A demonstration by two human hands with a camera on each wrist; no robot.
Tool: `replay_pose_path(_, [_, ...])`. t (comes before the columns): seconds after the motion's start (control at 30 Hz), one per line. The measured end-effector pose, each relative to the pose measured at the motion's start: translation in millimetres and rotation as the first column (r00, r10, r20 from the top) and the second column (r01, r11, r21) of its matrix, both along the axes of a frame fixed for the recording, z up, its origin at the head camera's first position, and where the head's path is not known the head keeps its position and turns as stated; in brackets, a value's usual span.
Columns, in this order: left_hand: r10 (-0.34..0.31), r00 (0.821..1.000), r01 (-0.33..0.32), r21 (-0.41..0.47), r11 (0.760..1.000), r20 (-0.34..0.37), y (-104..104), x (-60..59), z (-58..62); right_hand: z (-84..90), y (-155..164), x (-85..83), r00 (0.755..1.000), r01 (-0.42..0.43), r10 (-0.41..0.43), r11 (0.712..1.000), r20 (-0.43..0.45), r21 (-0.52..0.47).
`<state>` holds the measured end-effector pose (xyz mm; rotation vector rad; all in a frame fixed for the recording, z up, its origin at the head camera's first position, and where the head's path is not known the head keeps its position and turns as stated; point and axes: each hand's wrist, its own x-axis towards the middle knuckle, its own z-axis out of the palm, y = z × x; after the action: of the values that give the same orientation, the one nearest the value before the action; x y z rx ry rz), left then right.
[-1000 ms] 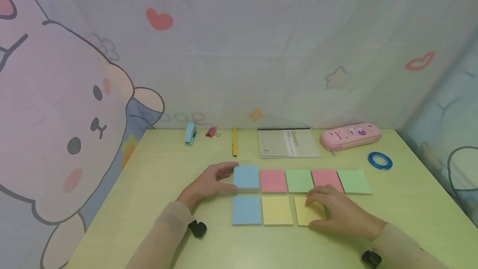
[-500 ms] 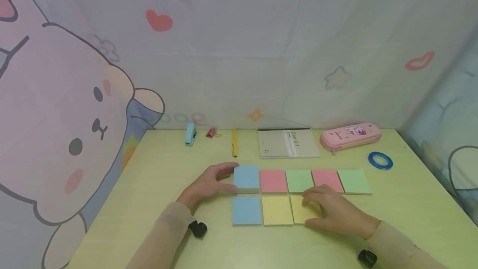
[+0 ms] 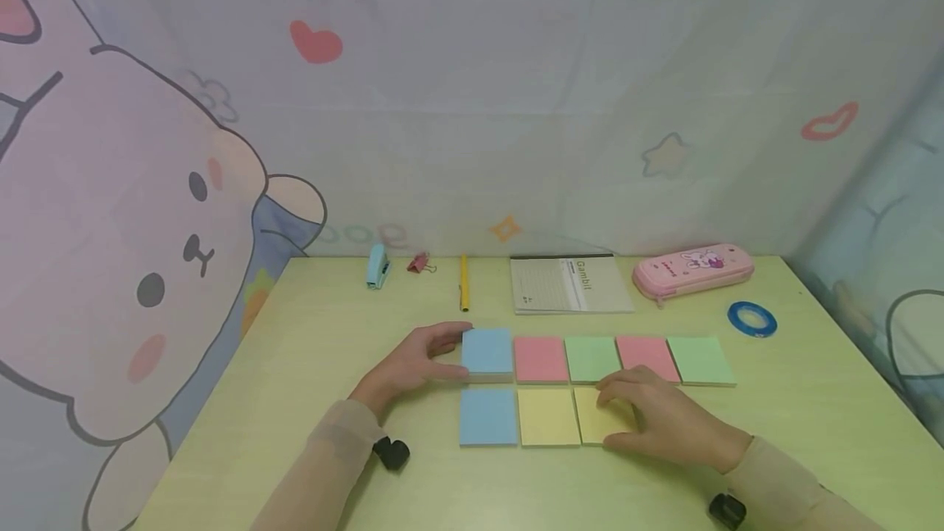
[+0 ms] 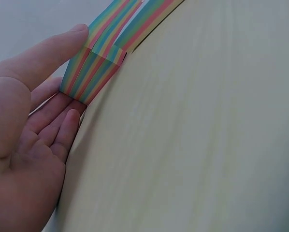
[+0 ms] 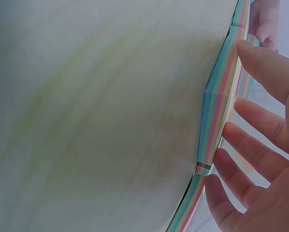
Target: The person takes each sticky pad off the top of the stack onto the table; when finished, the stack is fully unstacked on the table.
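Observation:
My left hand (image 3: 416, 363) holds the left edge of a blue-topped sticky note stack (image 3: 487, 351), thumb at the near corner and fingers at the far one. The left wrist view shows that stack's rainbow-striped sides (image 4: 93, 70), taller than its neighbour. My right hand (image 3: 664, 416) spans a yellow sticky note pad (image 3: 592, 416), thumb at its near edge and fingertips at its far edge, covering its right part. Left of it lie another yellow pad (image 3: 549, 416) and a blue pad (image 3: 488, 416). Pink (image 3: 541, 359) and green (image 3: 701, 360) pads continue the back row.
Along the table's back stand a light blue stapler (image 3: 378, 266), a binder clip (image 3: 420, 262), a yellow pen (image 3: 464, 283), a notebook (image 3: 571, 283) and a pink pencil case (image 3: 693, 270). A blue tape roll (image 3: 752, 319) lies at the right.
My right hand has slid the right yellow pad leftward, closing the gap to the middle yellow pad, and then stayed still. The left hand keeps its place at the blue stack.

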<state>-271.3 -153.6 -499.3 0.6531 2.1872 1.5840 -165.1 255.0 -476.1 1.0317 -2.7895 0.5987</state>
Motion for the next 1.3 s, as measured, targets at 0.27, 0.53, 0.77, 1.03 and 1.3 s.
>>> replay_pose_path(0.27, [0.006,1.000,-0.006,-0.007,1.000,-0.008,0,0.8,0.4,-0.4,1,-1.0,1.000,-0.010,0.010,1.000,-0.001,0.002])
replay_pose_path(0.53, [-0.003,1.000,0.003,0.005,1.000,-0.011,0,-0.4,-1.4,6.5,-1,-1.8,1.000,-0.022,0.023,1.000,-0.016,0.013])
replay_pose_path(0.77, [-0.002,1.000,0.002,-0.007,1.000,-0.010,-1,-2.1,-3.5,28.1,-26,-18.2,1.000,0.007,-0.008,0.994,-0.011,-0.109])
replay_pose_path(1.03, [-0.018,1.000,0.018,0.014,1.000,-0.013,-2,-2.1,-4.7,33.4,-86,-57.6,0.996,-0.068,0.076,0.989,0.053,-0.133])
replay_pose_path(1.3, [-0.030,0.998,0.031,0.017,0.999,-0.049,-2,-1.6,-2.8,33.0,-135,-88.9,0.983,-0.143,0.154,0.984,0.100,-0.108])
